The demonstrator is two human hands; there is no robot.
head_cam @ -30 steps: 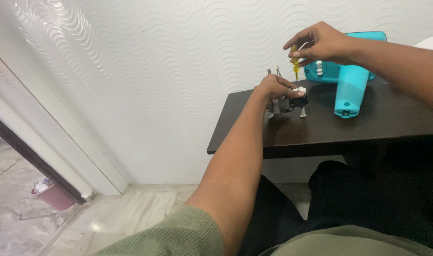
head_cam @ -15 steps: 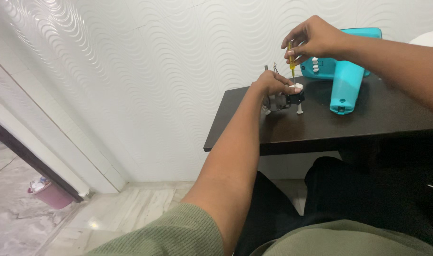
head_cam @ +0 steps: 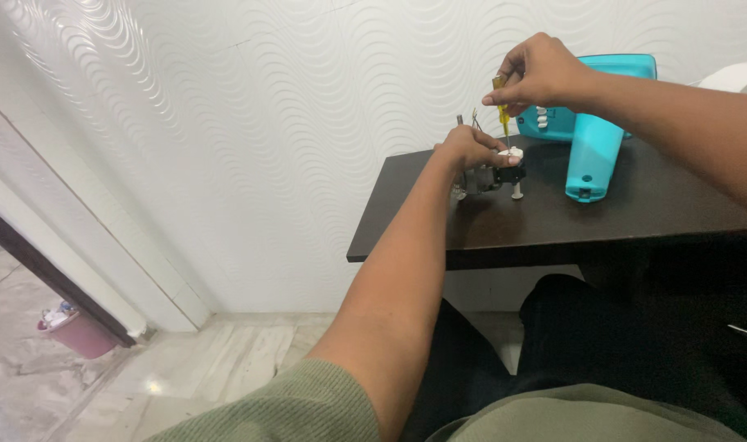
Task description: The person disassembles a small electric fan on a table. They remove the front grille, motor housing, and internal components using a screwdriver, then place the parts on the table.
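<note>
- Yellow screwdriver (head_cam: 503,110), a slim one with a see-through handle, is pinched at its top end by the right hand (head_cam: 541,74). Fingers closed tight round the handle, shaft pointing pretty much straight down.
- Its tip comes down onto the white top of a small motor assembly (head_cam: 492,173), a dark little block with metal bits, directly below the right fingers.
- Left hand (head_cam: 469,147) is wrapped over that assembly from the wall side, fingers curled shut around it and pressing it onto the counter (head_cam: 635,214). Can't make out exactly how the thumb sits, it's too small.
- A few thin wires and a metal pin (head_cam: 461,121) stick up just behind the left fingers.
- One short white peg (head_cam: 517,191) stands on the dark wood just below the left fingertips, on the side nearer the person, touching or nearly touching the assembly; can't tell which.
- Turquoise hair dryer shell (head_cam: 594,143) lies behind and to the right of the right fingers, handle pointing towards the person, with white switches (head_cam: 542,116) showing right under the knuckles.
- Well off to the left of both hands, down on the marble floor (head_cam: 218,360), there's a pink bucket (head_cam: 72,331) by the doorway.
- Olive green sleeve (head_cam: 308,409) on the left arm and dark trousers (head_cam: 603,336) under the counter edge.
</note>
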